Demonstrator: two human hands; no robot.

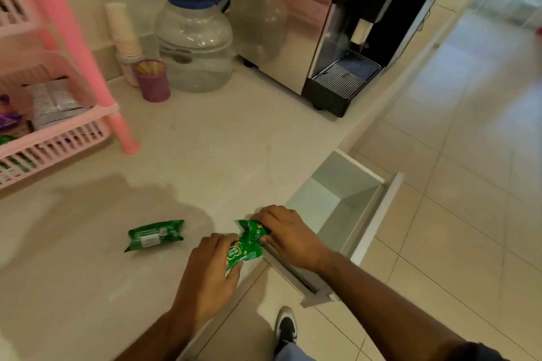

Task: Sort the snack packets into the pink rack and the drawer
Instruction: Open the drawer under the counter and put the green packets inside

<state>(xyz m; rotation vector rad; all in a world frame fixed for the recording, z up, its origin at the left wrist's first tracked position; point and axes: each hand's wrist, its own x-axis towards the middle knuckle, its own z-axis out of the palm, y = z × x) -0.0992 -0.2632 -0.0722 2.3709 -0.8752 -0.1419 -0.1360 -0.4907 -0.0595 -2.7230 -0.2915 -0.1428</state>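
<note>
Near the counter's front edge my left hand point(209, 274) grips a green snack packet point(242, 252). Right beside it my right hand point(289, 236) holds another green packet point(254, 228), and the two packets touch each other. A third green packet point(155, 235) lies alone on the counter to the left of my hands. The pink rack point(58, 138) stands at the left edge with several packets on its lower shelf. Below the counter edge on the right, the white drawer point(378, 208) is pulled open, and the part of its inside that I see holds nothing.
At the back of the counter stand a purple cup of sticks point(152, 80), a stack of paper cups point(123, 31), a clear water jar point(195, 47) and a coffee machine point(337, 38). Tiled floor point(457, 155) lies to the right; my shoe point(286, 328) is below.
</note>
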